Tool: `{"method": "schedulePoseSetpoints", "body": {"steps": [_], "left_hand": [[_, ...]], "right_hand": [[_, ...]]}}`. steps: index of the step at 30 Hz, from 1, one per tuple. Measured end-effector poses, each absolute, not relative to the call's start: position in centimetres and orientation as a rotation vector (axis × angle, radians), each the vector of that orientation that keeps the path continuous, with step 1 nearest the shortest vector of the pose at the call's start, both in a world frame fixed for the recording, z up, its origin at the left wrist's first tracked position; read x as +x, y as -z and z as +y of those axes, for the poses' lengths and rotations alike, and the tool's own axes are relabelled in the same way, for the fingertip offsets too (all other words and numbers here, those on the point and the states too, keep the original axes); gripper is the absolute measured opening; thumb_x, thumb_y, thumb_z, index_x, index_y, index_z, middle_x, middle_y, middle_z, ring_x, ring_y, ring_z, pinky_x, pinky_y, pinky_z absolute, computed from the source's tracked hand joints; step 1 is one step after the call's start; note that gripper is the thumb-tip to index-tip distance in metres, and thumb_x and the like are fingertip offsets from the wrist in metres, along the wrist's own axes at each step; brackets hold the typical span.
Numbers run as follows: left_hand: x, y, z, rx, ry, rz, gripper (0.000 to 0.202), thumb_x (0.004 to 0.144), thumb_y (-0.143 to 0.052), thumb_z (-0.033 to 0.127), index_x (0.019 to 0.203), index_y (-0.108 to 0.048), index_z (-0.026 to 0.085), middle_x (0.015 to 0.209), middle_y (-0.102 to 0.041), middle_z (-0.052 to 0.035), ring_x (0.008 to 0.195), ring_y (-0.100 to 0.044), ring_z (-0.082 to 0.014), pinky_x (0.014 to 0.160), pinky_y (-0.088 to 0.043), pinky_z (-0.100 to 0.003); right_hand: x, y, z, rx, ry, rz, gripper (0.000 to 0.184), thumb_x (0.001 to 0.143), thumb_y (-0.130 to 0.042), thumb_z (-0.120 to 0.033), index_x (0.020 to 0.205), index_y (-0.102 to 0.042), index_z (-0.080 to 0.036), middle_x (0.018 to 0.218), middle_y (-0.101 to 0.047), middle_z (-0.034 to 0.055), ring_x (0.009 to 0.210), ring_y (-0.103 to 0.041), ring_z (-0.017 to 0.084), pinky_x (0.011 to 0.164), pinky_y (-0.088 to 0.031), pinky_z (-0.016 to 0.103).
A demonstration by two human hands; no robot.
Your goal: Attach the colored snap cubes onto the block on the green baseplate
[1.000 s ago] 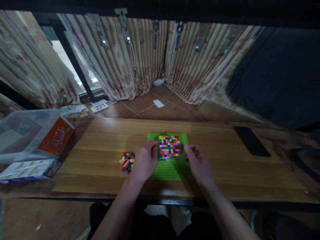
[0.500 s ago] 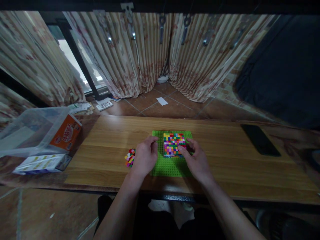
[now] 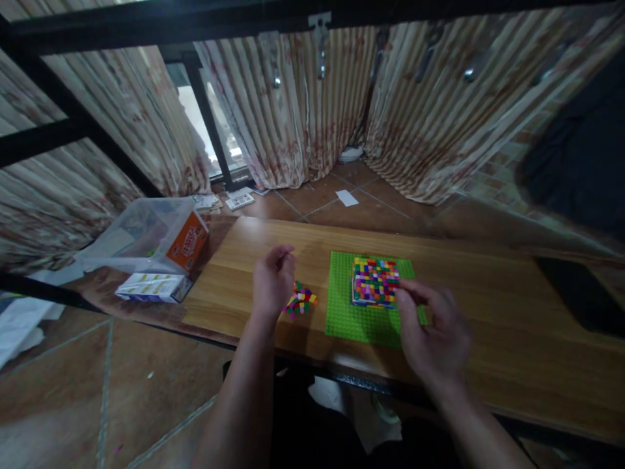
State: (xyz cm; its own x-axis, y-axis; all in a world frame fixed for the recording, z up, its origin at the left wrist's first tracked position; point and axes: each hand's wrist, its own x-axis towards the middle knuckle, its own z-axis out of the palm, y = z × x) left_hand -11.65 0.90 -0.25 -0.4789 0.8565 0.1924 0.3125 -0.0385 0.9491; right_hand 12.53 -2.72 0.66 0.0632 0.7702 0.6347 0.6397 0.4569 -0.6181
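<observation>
A block of many-coloured toy building bricks stands on a green studded baseplate on the wooden table. My right hand is at the block's right edge, thumb and forefinger tips close together; anything between them is too small to make out. Over the table to the left of the baseplate is my left hand, its fingers curled in and brought together. Whatever it may hold is hidden. Just right of that hand lies a small pile of loose bricks, partly covered by it.
At the table's left end are a clear plastic bin with an orange label and a white carton. A dark flat phone-like slab lies on the right of the wooden table. Curtains hang beyond.
The view has swung left. My left hand has moved away from the baseplate to beyond the loose bricks. My right hand has drawn back to the block's right edge.
</observation>
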Motion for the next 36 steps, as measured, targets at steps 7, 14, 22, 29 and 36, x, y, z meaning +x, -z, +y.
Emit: {"method": "schedulePoseSetpoints", "body": {"steps": [7,14,22,29,36], "left_hand": [[-11.3,0.2,0.8,1.215,-1.562,1.738,0.025,0.080,-0.054,0.019,0.098,-0.070,0.014,0.084,-0.072,-0.0060,0.076,-0.065,-0.0161,0.074,-0.052,-0.028],[-11.4,-0.1,0.4,1.246,-1.530,1.710,0.023,0.080,-0.056,0.018,0.097,-0.071,0.016,0.085,-0.072,-0.0037,0.076,-0.066,-0.0159,0.074,-0.052,-0.028],[-11.6,0.2,0.4,1.242,-1.546,1.680,0.021,0.081,-0.058,0.021,0.097,-0.071,0.016,0.084,-0.072,-0.0037,0.074,-0.065,-0.0157,0.071,-0.052,-0.027],[-11.3,-0.3,0.3,1.255,-1.507,1.709,0.021,0.080,-0.057,0.019,0.096,-0.071,0.015,0.084,-0.072,-0.0046,0.074,-0.065,-0.0160,0.071,-0.052,-0.027],[-11.3,-0.2,0.5,1.253,-1.488,1.713,0.020,0.080,-0.058,0.020,0.095,-0.071,0.016,0.087,-0.073,-0.0042,0.078,-0.066,-0.0167,0.074,-0.052,-0.028]], "right_hand": [[6.4,2.1,-4.1,-1.087,-0.447,-2.099,0.015,0.093,-0.052,-0.018,0.100,-0.065,-0.018,0.095,-0.067,0.0074,0.086,-0.067,0.019,0.076,-0.053,0.030],[3.7,2.8,-3.7,-1.381,-0.421,-2.225,0.020,0.094,-0.050,-0.021,0.105,-0.064,-0.014,0.101,-0.065,0.0115,0.085,-0.066,0.022,0.073,-0.054,0.034],[2.5,2.4,-2.9,-1.575,-0.307,-2.371,0.026,0.097,-0.044,-0.030,0.108,-0.065,-0.019,0.108,-0.065,0.0099,0.076,-0.066,0.021,0.056,-0.049,0.032],[2.5,2.7,-2.8,-1.566,-0.314,-2.380,0.024,0.097,-0.044,-0.025,0.103,-0.066,-0.021,0.109,-0.065,0.0082,0.072,-0.065,0.018,0.054,-0.046,0.029],[3.3,1.7,-3.2,-1.240,-0.550,-2.022,0.017,0.092,-0.050,-0.021,0.100,-0.065,-0.019,0.094,-0.070,0.0066,0.079,-0.067,0.018,0.073,-0.053,0.030]]}}
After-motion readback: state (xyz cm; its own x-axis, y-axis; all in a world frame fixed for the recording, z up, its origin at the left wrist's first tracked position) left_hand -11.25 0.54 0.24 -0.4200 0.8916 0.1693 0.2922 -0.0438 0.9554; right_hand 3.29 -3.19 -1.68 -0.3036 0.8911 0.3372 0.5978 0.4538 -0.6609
